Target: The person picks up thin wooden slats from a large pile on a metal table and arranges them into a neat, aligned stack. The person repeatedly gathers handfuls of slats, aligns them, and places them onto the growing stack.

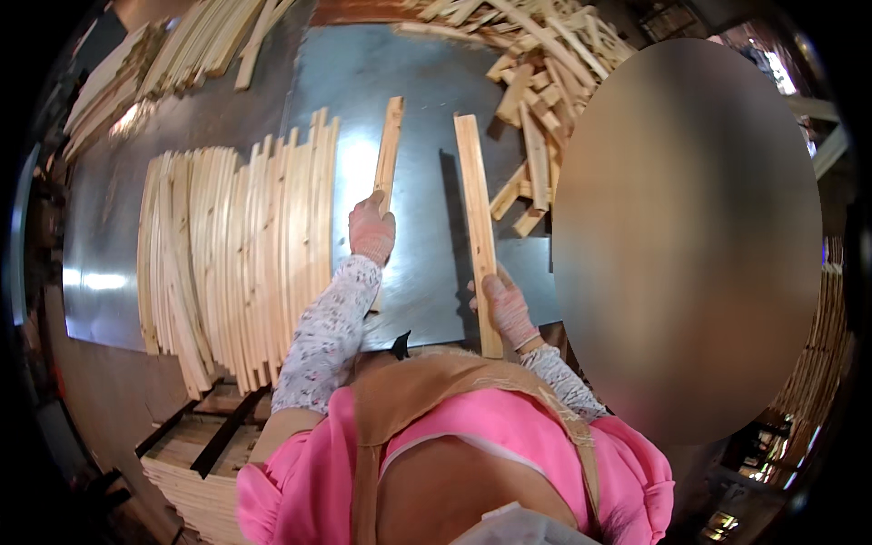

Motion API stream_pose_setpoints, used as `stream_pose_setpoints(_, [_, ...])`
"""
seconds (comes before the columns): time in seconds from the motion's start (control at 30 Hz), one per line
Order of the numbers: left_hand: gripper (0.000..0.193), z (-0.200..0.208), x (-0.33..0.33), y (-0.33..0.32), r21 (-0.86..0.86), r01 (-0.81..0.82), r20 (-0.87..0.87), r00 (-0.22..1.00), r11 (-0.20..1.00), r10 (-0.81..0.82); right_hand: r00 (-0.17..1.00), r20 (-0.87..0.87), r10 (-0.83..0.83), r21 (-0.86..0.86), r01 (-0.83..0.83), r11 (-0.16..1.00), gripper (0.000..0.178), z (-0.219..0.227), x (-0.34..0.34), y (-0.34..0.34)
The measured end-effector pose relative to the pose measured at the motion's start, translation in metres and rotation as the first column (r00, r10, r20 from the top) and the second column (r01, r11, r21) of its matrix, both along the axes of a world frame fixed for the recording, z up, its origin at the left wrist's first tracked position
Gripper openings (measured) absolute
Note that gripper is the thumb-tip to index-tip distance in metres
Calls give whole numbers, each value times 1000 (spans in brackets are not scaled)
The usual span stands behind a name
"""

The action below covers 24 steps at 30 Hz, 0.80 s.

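Observation:
My left hand [371,231], in a pinkish glove with a floral sleeve, is closed round a wooden strip [390,145] that points away from me over the metal table. In my right hand [508,311], gloved the same way, is a second wooden strip [473,186], gripped near its lower end and raised above the table, where its dark shadow shows. Left of my left hand lies a row of pale wooden strips [241,254], side by side with uneven ends. A few lie askew on top.
The shiny metal table [354,68] spreads under the strips. A jumbled heap of wood pieces [545,82] fills its far right, and neat stacks of strips [195,45] stand far left. Stacked boards [191,481] sit below the near left edge. A blurred oval hides the right side.

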<state>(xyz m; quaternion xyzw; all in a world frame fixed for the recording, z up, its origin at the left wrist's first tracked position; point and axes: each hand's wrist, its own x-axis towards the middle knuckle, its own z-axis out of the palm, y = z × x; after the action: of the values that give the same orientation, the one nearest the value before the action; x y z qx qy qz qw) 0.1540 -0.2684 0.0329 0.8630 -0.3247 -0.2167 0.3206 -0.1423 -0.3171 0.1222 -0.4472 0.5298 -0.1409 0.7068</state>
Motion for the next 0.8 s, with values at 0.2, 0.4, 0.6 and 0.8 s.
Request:
stream_pose_setpoints(0.2, [78,97,-205,-99,-514,-92,-426,891,853,-160,988,153,13,-211,20,977,63,-5,-115,-49])
stream_pose_setpoints(0.4, [93,97,-444,-198,-551,240,-292,842,800,-453,998,4,-57,-716,43,697,82,-18,-304,-118])
stream_pose_setpoints(0.6, [95,80,-648,-262,-575,529,-464,418,624,-781,867,-66,-494,-536,387,750,74,-8,-506,-135])
stream_pose_setpoints(0.8, [69,85,-719,-262,-329,860,-300,296,389,-907,328,21,-944,-522,809,270,64,-107,-719,-155])
